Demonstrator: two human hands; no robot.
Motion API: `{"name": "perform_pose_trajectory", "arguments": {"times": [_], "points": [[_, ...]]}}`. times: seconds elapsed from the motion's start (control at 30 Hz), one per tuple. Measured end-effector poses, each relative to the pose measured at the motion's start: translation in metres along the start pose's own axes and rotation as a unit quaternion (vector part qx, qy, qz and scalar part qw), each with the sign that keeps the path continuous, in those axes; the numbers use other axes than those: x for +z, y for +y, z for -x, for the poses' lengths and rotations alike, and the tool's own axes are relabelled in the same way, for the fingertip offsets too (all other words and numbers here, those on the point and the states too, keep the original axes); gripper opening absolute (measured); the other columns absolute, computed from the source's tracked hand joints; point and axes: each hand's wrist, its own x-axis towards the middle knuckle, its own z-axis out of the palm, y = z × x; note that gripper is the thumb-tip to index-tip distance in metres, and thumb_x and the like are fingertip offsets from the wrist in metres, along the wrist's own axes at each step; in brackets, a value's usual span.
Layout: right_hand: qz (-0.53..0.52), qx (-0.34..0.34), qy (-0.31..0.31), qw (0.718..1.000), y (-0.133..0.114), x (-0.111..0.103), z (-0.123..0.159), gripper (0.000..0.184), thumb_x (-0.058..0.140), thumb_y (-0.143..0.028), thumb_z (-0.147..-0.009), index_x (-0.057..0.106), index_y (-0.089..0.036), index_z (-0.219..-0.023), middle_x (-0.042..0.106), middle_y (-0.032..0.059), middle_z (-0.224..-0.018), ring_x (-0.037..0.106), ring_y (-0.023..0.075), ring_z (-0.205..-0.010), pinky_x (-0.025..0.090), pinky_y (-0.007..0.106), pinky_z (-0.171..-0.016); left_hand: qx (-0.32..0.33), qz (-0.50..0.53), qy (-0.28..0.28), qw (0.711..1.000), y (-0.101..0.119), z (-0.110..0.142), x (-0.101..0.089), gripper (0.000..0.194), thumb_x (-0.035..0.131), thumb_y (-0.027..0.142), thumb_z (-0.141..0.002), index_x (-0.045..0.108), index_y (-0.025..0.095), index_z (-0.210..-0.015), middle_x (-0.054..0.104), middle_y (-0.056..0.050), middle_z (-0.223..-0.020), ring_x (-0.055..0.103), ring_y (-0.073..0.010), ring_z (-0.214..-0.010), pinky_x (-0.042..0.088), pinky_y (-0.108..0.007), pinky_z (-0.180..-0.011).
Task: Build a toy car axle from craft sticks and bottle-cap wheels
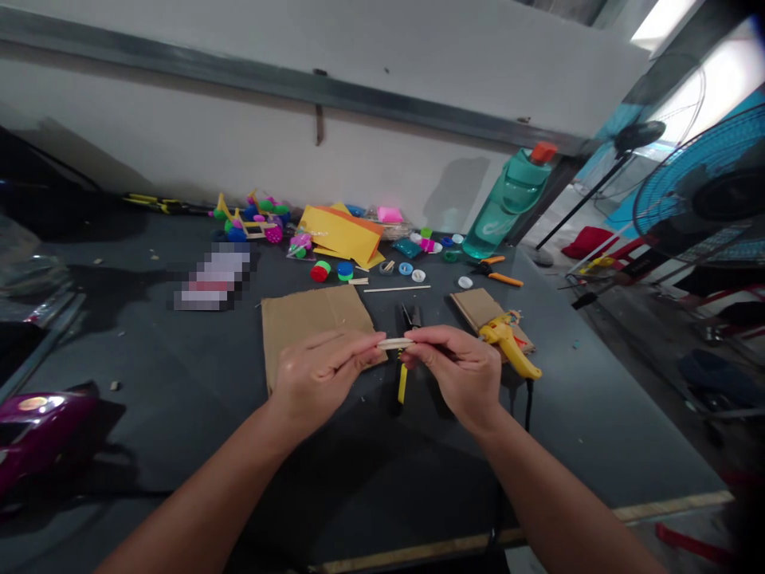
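Between my two hands, above the dark table, is a small bundle of short wooden sticks (395,344). My left hand (326,371) pinches its left end with thumb and fingertips. At the other end, my right hand (457,363) grips it the same way. Behind the hands lie pliers (402,383) with yellow-and-black handles, partly hidden. A flat cardboard piece (314,315) rests behind my left hand. To the right of my right hand, a yellow glue gun (511,347) lies on a smaller cardboard piece (476,304). One long thin stick (398,289) lies farther back.
Bottle caps (405,269), yellow paper sheets (343,231) and colourful small assemblies (251,217) line the back. A teal bottle (507,203) stands at back right, near orange-handled cutters (502,275). A purple object (41,434) sits at left; a fan (711,187) stands beyond the table.
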Motion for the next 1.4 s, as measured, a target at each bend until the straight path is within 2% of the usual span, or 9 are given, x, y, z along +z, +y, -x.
{"name": "perform_pose_trajectory", "arguments": {"times": [0.23,0.53,0.97,1.23,1.4], "points": [[-0.010,0.017,0.003,1.000,-0.0008,0.0012,-0.0004,0.011,0.067,-0.018,-0.077,0.072,-0.024,-0.085,0.071,-0.0029,-0.069,0.068,0.0118,-0.059,0.059,0.022,-0.057,-0.002,0.019,-0.004,1.000,-0.0002,0.0000,-0.0008,0.020,0.060,0.015,-0.084,0.069,0.027,-0.096,0.075,0.002,-0.076,0.069,-0.0125,-0.070,0.057,-0.022,-0.063],[-0.028,0.028,-0.003,0.999,0.0023,0.0013,0.0010,0.008,0.067,-0.021,-0.077,0.071,-0.022,-0.084,0.070,-0.0015,-0.068,0.068,0.0127,-0.059,0.060,0.024,-0.058,0.008,0.013,0.003,1.000,0.0010,-0.0013,-0.0008,0.016,0.061,0.015,-0.083,0.071,0.022,-0.092,0.075,0.000,-0.076,0.070,-0.0130,-0.070,0.056,-0.021,-0.062],[-0.042,0.020,0.000,0.999,0.0008,0.0027,0.0013,0.018,0.066,-0.019,-0.079,0.071,-0.025,-0.095,0.072,-0.0009,-0.074,0.069,0.0142,-0.062,0.060,0.028,-0.061,-0.026,0.009,-0.008,1.000,-0.0008,0.0004,-0.0019,0.023,0.060,0.016,-0.084,0.069,0.028,-0.101,0.075,0.003,-0.078,0.069,-0.0128,-0.070,0.056,-0.024,-0.064],[-0.064,0.034,-0.007,0.997,0.0000,0.0029,0.0010,0.016,0.066,-0.016,-0.078,0.072,-0.025,-0.090,0.071,-0.0020,-0.071,0.069,0.0130,-0.061,0.060,0.025,-0.059,-0.011,0.024,-0.008,1.000,-0.0003,-0.0006,-0.0012,0.024,0.059,0.013,-0.083,0.068,0.025,-0.102,0.074,0.002,-0.077,0.068,-0.0115,-0.069,0.055,-0.022,-0.064],[-0.050,0.042,-0.003,0.998,0.0000,0.0028,0.0011,0.013,0.066,-0.019,-0.078,0.072,-0.023,-0.088,0.072,-0.0001,-0.071,0.069,0.0148,-0.060,0.060,0.028,-0.058,0.002,0.029,-0.001,1.000,-0.0010,0.0000,-0.0005,0.026,0.060,0.011,-0.083,0.068,0.024,-0.103,0.074,0.003,-0.075,0.068,-0.0107,-0.068,0.055,-0.020,-0.062]]}}
